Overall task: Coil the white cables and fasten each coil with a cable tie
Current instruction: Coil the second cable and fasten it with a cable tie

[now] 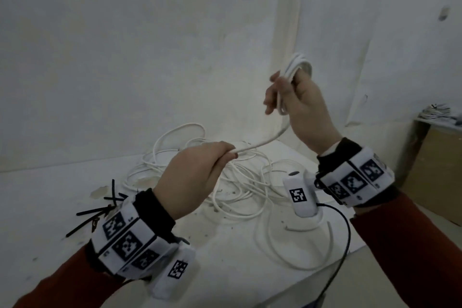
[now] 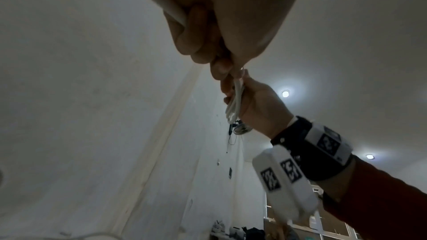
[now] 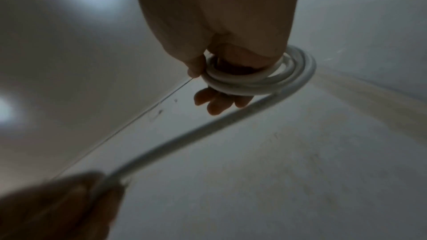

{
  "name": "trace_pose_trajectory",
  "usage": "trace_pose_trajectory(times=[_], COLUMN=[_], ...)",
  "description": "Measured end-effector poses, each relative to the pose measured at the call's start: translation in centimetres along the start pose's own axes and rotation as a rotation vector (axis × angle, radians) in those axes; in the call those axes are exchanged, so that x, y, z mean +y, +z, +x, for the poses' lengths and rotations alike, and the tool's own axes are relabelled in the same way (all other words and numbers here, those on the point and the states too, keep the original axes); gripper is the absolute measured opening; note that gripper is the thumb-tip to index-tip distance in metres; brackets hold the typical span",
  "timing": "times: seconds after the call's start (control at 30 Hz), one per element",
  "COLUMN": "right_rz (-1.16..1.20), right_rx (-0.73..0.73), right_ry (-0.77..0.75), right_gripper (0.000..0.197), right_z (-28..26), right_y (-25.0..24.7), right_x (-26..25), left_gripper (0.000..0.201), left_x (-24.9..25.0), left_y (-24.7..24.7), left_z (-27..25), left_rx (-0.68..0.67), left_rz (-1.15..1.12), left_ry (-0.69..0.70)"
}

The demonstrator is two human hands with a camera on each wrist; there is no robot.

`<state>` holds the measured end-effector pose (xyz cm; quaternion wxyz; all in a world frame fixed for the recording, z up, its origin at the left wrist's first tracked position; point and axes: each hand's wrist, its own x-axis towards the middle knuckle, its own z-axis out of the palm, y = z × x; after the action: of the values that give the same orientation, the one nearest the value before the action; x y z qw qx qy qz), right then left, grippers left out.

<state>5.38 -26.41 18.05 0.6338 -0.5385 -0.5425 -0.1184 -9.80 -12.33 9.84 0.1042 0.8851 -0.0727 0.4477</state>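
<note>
Left hand (image 1: 192,177) nearest, fingers curled round thin white round plastic cable (image 1: 265,141), running up to small white coil (image 1: 296,65). Right hand (image 1: 300,105) raised, coil looped round my fingers (image 3: 217,101), thumb pinning turns. Rest of cable: loose tangled heap (image 1: 232,182) on white table (image 1: 62,207). Black plastic cable ties (image 1: 100,210) beside left wrist. Cable looks light, springy, smooth; likely to slip or unwind. Best hold near coil, pinch where turns cross, feed slack with left.

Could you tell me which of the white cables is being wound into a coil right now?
The white cable stretched between both hands; the loose cables lie tangled on the table.
</note>
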Motion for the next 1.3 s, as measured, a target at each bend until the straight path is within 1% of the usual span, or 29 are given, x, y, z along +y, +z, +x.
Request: trace_pose_trajectory(times=[0.1, 0.17, 0.23, 0.3, 0.43, 0.53, 0.6, 0.67, 0.73, 0.8, 0.83, 0.9, 1.0, 1.07, 1.13, 1.2, 1.3], right_rz=[-0.375, -0.556, -0.605, -0.545, -0.317, -0.155, -0.041, 0.033, 0.083, 0.169, 0.253, 0.456, 0.751, 0.924, 1.05, 1.116, 1.224], right_rx=[-0.275, -0.429, -0.528, -0.558, -0.516, -0.463, -0.398, -0.36, -0.387, -0.415, -0.426, -0.42, -0.323, -0.25, -0.198, -0.134, -0.074], right_ry=[-0.048, -0.041, 0.006, 0.058, 0.158, 0.232, 0.295, 0.338, 0.383, 0.447, 0.484, 0.526, 0.484, 0.402, 0.305, 0.222, 0.123], right_gripper=[0.014, 0.013, 0.018, 0.029, 0.052, 0.061, 0.062, 0.061, 0.065, 0.064, 0.064, 0.062, 0.057, 0.053, 0.049, 0.044, 0.036], right_z=[-0.9, -1.4, -1.8, -2.2, -3.0, -3.3, -3.2, -2.9, -2.9, -3.0, -3.1, -3.4, -3.4, -3.1, -2.7, -2.3, -1.8], right_y=[0.1, 0.0, 0.0, 0.0, 0.5, 1.0, 1.1, 1.0, 1.2, 1.4, 1.5, 1.6, 1.5, 1.2, 0.9, 0.9, 1.7], right_x=[0.4, 0.3, 0.0, -0.4, -1.6, -2.6, -3.1, -3.3, -3.3, -3.1, -3.0, -3.1, -3.9, -4.4, -4.6, -4.6, -4.6], left_gripper=[0.037, 0.036, 0.038, 0.037, 0.026, 0.019, 0.014, 0.01, 0.012, 0.012, 0.011, 0.017, 0.023, 0.026, 0.028, 0.032, 0.044], left_x=[0.2, 0.0, -0.3, -0.5, -0.4, -0.1, 0.2, 0.2, 0.1, -0.2, -0.5, -1.1, -2.9, -4.2, -5.3, -6.1, -6.0], left_y=[-0.9, -1.3, -1.8, -2.1, -2.7, -3.3, -3.6, -3.7, -4.0, -4.2, -4.3, -4.4, -4.4, -4.1, -3.6, -3.0, -2.3], left_z=[0.7, 1.1, 1.4, 1.7, 2.8, 4.1, 4.8, 5.1, 5.2, 5.3, 5.3, 5.3, 4.9, 4.2, 3.1, 1.8, -0.5], left_rx=[0.049, 0.089, 0.122, 0.136, 0.152, 0.171, 0.188, 0.215, 0.233, 0.235, 0.238, 0.271, 0.304, 0.307, 0.288, 0.236, 0.08], left_rz=[0.02, 0.041, 0.065, 0.073, 0.071, 0.069, 0.04, -0.016, -0.103, -0.124, -0.103, -0.083, -0.112, -0.074, -0.032, 0.013, 0.094], left_ry=[0.015, 0.024, 0.031, 0.031, 0.084, 0.14, 0.165, 0.149, 0.083, 0.07, 0.085, 0.098, 0.04, -0.028, -0.082, -0.112, -0.1])
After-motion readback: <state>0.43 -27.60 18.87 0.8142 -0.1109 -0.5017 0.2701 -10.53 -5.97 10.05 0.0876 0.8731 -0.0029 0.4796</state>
